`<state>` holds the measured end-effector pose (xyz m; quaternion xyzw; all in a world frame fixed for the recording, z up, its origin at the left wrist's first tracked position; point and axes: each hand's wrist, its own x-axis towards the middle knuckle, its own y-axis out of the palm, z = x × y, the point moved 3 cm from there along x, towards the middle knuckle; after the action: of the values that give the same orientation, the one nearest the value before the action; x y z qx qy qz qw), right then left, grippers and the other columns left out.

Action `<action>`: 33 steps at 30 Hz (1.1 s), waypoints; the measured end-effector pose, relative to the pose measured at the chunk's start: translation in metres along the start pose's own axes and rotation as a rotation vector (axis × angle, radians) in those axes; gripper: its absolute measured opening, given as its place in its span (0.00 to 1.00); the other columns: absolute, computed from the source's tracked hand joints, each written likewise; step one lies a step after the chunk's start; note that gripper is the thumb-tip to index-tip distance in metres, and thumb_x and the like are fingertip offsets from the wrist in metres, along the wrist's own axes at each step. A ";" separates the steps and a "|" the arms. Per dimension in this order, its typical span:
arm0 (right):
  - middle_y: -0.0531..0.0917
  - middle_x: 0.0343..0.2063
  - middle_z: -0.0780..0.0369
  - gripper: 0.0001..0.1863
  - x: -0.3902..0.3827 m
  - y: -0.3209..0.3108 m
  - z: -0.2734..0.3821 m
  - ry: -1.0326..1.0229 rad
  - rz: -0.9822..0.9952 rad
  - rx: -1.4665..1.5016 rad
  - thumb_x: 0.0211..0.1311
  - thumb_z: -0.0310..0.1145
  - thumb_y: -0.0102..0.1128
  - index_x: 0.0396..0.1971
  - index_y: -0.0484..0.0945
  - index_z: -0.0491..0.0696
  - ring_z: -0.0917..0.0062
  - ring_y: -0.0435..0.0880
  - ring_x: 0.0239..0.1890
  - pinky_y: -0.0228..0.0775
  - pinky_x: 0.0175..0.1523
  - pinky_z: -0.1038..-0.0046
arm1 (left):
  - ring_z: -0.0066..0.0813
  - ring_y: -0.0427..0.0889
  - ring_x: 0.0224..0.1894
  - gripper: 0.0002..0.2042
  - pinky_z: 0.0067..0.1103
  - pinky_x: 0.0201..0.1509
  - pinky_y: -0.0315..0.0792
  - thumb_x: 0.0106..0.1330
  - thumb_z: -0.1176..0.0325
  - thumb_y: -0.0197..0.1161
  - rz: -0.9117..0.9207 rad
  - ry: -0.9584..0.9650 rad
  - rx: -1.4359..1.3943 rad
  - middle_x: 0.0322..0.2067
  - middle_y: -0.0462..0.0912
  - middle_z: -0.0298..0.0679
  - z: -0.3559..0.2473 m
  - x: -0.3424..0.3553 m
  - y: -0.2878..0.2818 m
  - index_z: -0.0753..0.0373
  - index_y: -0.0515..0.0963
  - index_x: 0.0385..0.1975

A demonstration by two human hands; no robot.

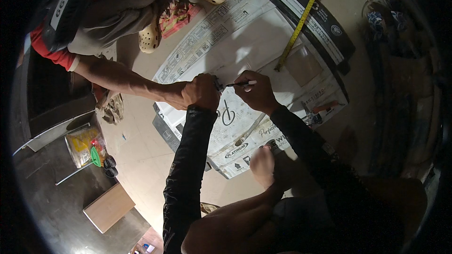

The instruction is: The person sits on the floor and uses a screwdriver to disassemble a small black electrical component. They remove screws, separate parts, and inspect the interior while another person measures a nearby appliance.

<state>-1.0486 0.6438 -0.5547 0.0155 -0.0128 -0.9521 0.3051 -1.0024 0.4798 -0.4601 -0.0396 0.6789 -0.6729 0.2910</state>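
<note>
Right hand [260, 92] is pinching the pen [246, 83], tip aiming at the dark piece [218, 84] beside the left hand [206, 93] (can't tell its grip), so I'd be bracing both wrists.
</note>
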 end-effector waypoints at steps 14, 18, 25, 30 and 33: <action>0.87 0.36 0.61 0.07 -0.004 0.011 -0.005 -0.019 -0.012 0.032 0.63 0.23 0.70 0.39 0.83 0.40 0.80 0.88 0.40 0.88 0.48 0.72 | 0.48 0.92 0.40 0.07 0.37 0.42 0.84 0.63 0.63 0.69 -0.033 -0.014 -0.058 0.38 0.91 0.43 0.005 0.003 0.005 0.56 0.89 0.36; 0.87 0.36 0.61 0.07 -0.004 0.010 -0.004 -0.006 -0.013 0.026 0.63 0.24 0.70 0.39 0.83 0.40 0.80 0.89 0.41 0.88 0.47 0.72 | 0.40 0.93 0.35 0.10 0.33 0.39 0.84 0.70 0.62 0.63 0.019 -0.044 -0.286 0.35 0.92 0.42 0.021 0.007 0.021 0.61 0.87 0.38; 0.87 0.36 0.62 0.07 -0.006 0.008 -0.002 0.046 -0.003 0.032 0.63 0.24 0.70 0.39 0.83 0.41 0.80 0.89 0.41 0.88 0.47 0.73 | 0.44 0.92 0.38 0.07 0.35 0.42 0.84 0.64 0.63 0.69 0.041 -0.008 -0.131 0.32 0.91 0.42 0.016 0.005 0.011 0.58 0.89 0.36; 0.87 0.36 0.62 0.06 -0.006 0.009 -0.004 0.028 -0.014 0.027 0.63 0.24 0.70 0.38 0.83 0.40 0.79 0.90 0.41 0.88 0.47 0.73 | 0.44 0.92 0.37 0.07 0.35 0.41 0.84 0.63 0.64 0.70 -0.007 0.006 -0.106 0.31 0.91 0.43 0.009 0.001 0.000 0.59 0.88 0.34; 0.87 0.36 0.62 0.06 -0.006 0.010 -0.004 0.007 -0.021 0.040 0.63 0.24 0.70 0.38 0.83 0.40 0.79 0.90 0.41 0.88 0.47 0.73 | 0.45 0.92 0.37 0.07 0.36 0.41 0.84 0.61 0.64 0.72 0.018 0.001 -0.223 0.31 0.91 0.44 0.015 0.007 0.009 0.60 0.88 0.34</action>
<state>-1.0383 0.6391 -0.5580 0.0253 -0.0308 -0.9548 0.2946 -0.9981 0.4643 -0.4696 -0.0652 0.7501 -0.5906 0.2903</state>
